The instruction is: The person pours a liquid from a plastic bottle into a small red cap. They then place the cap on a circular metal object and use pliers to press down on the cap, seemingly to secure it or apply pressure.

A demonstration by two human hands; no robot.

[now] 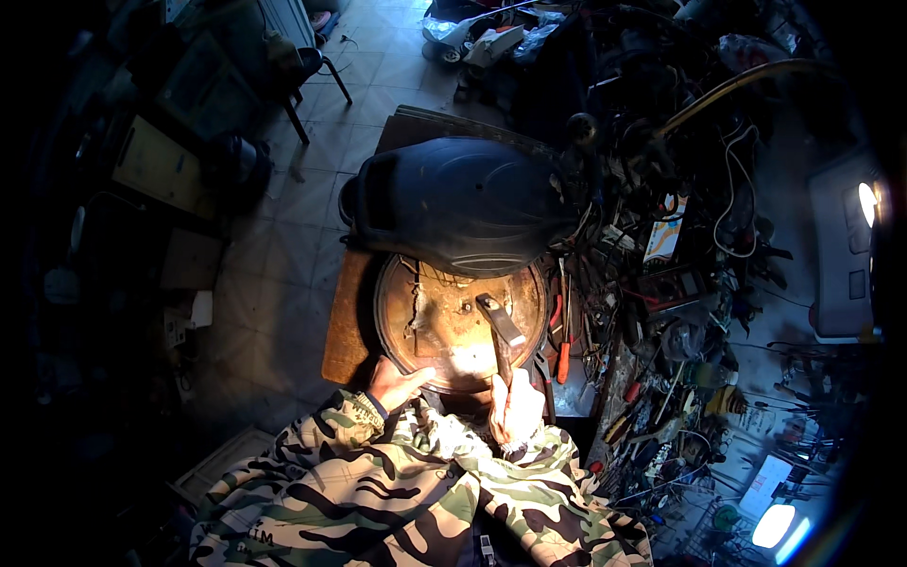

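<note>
In front of me lies a round, rusty-brown metal pan (436,338) with a raised rim, lit brightly by a lamp. My left hand (397,383) grips its near left rim, thumb over the edge and the fingers partly hidden. My right hand (517,406) is closed around the handle of a hammer (502,319). The hammer's dark head with a shiny end is over the pan's right half; whether it touches the metal I cannot tell. A large black plastic cover (463,198) lies just beyond and overlaps the pan's far edge.
A wooden board (351,326) sits under the pan's left side. Close on the right lies a red-handled screwdriver (564,359) beside a bench crowded with tools, wires and a multimeter (669,286). At the far left stands a dark stool (307,66) on the tiled floor (283,246).
</note>
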